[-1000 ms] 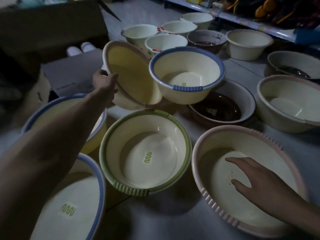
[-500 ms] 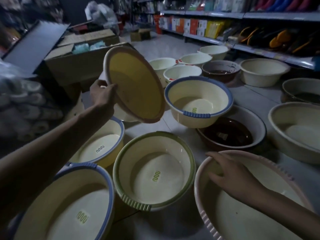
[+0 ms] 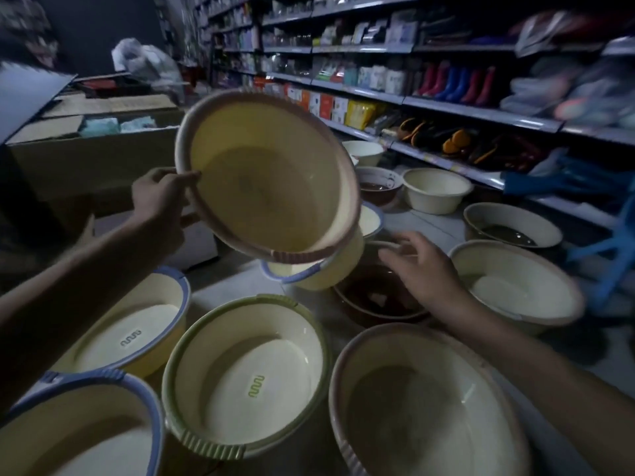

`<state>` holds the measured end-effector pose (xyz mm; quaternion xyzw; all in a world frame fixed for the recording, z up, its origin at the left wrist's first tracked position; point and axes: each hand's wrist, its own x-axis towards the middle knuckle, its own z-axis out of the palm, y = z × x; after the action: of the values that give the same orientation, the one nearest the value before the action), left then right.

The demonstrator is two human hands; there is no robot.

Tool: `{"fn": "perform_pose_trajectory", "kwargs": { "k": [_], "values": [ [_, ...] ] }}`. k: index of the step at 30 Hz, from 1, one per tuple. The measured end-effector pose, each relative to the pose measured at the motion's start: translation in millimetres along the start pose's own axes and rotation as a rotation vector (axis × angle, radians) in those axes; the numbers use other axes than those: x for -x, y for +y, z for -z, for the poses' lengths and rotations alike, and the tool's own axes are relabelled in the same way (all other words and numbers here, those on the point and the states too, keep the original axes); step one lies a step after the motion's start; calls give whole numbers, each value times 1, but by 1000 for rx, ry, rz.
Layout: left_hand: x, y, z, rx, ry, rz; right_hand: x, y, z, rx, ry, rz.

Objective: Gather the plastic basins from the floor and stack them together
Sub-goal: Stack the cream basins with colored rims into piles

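The left hand [image 3: 159, 201] is clamped on the rim of a pink-rimmed basin [image 3: 271, 190], thumb hooked over the lip and fingers behind it. It holds the basin well off the floor [image 3: 233, 285], tilted so the hollow faces the person. Gripped by one edge, it naturally hangs at that slant, and to my eye the slant also suits sliding it down into another basin.

The right hand [image 3: 424, 266] holds nothing. Its fingers are spread and relaxed, and it hovers over a brown basin [image 3: 374, 298] on the floor, well apart from the left hand. It is stretched toward a blue-rimmed basin [image 3: 321, 273] that is partly hidden beneath the raised one. I cannot tell whether those two basins touch. My guess is that the free hand is there to steady or take the next basin, so the lifted one has something to nest into.

The rest lie open side up and close together on the floor. A green-rimmed basin [image 3: 247, 372] sits nearest the person's middle, and a big pink basin [image 3: 422, 410] sits just beside it under the right forearm. More are further back by the shop shelves [image 3: 446, 106]. None looks nested yet, so I judge the stacking barely begun.
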<state>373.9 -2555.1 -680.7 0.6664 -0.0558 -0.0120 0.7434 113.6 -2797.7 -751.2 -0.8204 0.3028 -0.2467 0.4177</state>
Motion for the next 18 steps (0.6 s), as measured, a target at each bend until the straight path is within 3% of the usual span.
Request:
{"fn": "perform_pose_trajectory", "kwargs": {
  "k": [8, 11, 15, 18],
  "values": [
    [44, -20, -60, 19, -285, 228, -22, 2, 79, -27, 242, -149],
    [59, -28, -75, -6, -407, 271, -24, 10, 106, 21, 256, -162],
    [83, -43, -94, -83, -551, 290, -19, 31, 139, 8, 195, -321],
    [98, -65, -104, -159, -573, 324, -9, 53, 158, 20, 162, -402]
  ]
}}
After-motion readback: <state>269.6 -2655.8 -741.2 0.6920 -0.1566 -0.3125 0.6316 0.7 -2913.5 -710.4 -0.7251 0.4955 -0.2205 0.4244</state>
